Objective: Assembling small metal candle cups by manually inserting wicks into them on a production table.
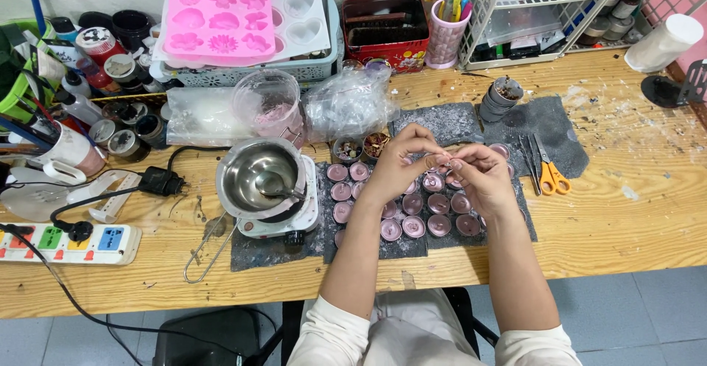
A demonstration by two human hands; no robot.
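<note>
Above the tealight cups point(412, 205), both hands together at mid-table.
Left hand point(401, 161) and right hand point(475, 174) fingertip to fingertip, pinching a small item, too tiny to identify; cups directly beneath, equally close to both.

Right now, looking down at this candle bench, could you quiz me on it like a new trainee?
1. True or false: the orange-handled scissors lie to the right of both hands.
2. What sits inside the steel pot on the small hotplate?
3. Where are the left hand and right hand: A above the small pink cups, B over the power strip?

Key: 1 true. 2 a spoon. 3 A.
</note>
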